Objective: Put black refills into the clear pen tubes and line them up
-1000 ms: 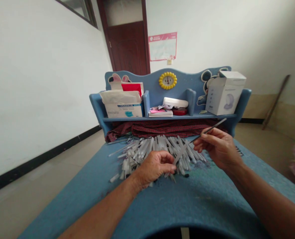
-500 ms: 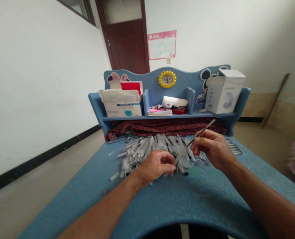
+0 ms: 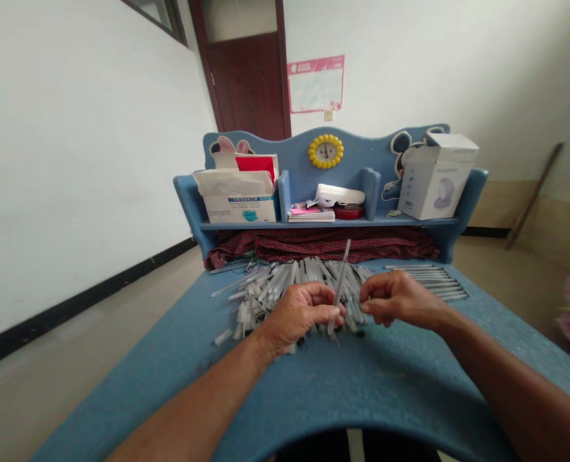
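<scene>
A big heap of clear plastic pen barrels (image 3: 285, 285) lies on the blue desk (image 3: 343, 385). My left hand (image 3: 298, 316) rests at the heap's near edge, fingers closed around one clear pen barrel (image 3: 339, 289) that stands nearly upright. My right hand (image 3: 397, 299) is close beside it on the right, fingers pinched together at the barrel's lower end; what they grip is too small to make out. A row of finished pens (image 3: 429, 277) lies to the right of the heap.
The blue desk hutch (image 3: 323, 221) at the back holds a box of masks (image 3: 239, 204), pink papers, a white carton (image 3: 436, 176) and a yellow clock (image 3: 325, 151). A red checked cloth (image 3: 323, 245) lies beneath the shelf. Behind are a brown door and white walls.
The thin refill in my right hand has gone into the barrel. My right hand moved left to meet my left hand, and the barrel swung from a slant to nearly upright.
</scene>
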{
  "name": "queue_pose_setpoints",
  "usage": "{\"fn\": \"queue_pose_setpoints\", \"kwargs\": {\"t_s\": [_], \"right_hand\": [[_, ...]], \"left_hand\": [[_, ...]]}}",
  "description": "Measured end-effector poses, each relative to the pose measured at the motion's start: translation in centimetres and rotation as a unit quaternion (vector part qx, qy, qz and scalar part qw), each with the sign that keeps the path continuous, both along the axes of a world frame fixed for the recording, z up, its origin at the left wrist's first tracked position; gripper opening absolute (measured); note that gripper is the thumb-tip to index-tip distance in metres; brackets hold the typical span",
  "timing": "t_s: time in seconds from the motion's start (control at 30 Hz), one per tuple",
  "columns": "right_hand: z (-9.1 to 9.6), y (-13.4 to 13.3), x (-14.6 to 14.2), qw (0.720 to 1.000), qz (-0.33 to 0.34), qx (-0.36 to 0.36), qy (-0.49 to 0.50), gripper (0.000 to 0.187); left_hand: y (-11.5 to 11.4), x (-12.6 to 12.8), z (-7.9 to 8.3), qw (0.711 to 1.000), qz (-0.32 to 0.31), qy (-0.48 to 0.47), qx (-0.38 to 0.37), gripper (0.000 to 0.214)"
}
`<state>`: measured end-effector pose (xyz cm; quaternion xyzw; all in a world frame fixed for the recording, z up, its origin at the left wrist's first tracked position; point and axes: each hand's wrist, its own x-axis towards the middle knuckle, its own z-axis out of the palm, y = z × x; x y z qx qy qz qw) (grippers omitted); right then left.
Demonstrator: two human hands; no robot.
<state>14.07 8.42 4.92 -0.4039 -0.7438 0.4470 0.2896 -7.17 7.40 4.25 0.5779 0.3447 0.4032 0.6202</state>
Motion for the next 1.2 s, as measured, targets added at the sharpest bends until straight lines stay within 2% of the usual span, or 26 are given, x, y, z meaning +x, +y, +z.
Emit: {"fn": "queue_pose_setpoints", "kwargs": {"t_s": [0.07,0.13,0.2,0.3,0.4,0.47,0.53,0.63,0.73,0.9,1.2], "right_hand": [[-0.3,0.0,-0.1,0.987,0.032,0.06,-0.147,0.005],[-0.8,0.0,-0.5,0.958,0.048,0.134,-0.25,0.005],[-1.3,-0.1,-0.9,0.935,0.053,0.171,-0.306,0.009],[-1.8,-0.1,-1.3,0.926,0.059,0.173,-0.332,0.007],[-1.7,0.1,-1.0,0.95,0.076,0.135,-0.272,0.009],[-1.2,0.3,-0.5,0.979,0.077,0.066,-0.175,0.008],[-0.6,0.6,0.2,0.997,0.049,-0.003,-0.054,0.002],[0.1,0.9,1.1,0.992,0.001,-0.04,0.121,0.017],[0.3,1.0,1.7,0.973,-0.016,-0.029,0.228,0.021],[0.4,0.9,1.8,0.962,-0.014,-0.014,0.272,0.018],[0.7,0.7,1.6,0.969,-0.031,-0.018,0.244,0.024]], "left_hand": [[0.0,0.0,0.0,1.0,0.003,-0.014,-0.001,0.024],[0.0,0.0,0.0,1.0,0.005,-0.016,0.001,0.023],[0.0,0.0,-0.1,1.0,0.004,-0.012,0.006,0.022],[0.0,-0.1,-0.1,1.0,0.003,-0.002,0.011,0.022],[0.0,-0.1,0.0,1.0,0.005,0.015,0.017,0.021],[0.0,-0.2,0.1,0.999,-0.001,0.037,0.023,0.021],[0.2,-0.3,0.1,0.997,-0.012,0.065,0.026,0.019],[0.4,-0.5,0.0,0.994,-0.029,0.097,0.028,0.018],[0.5,-0.5,-0.3,0.993,-0.042,0.108,0.032,0.017],[0.5,-0.4,-0.7,0.992,-0.05,0.109,0.025,0.018],[0.5,-0.3,-0.6,0.99,-0.062,0.127,0.022,0.018]]}}
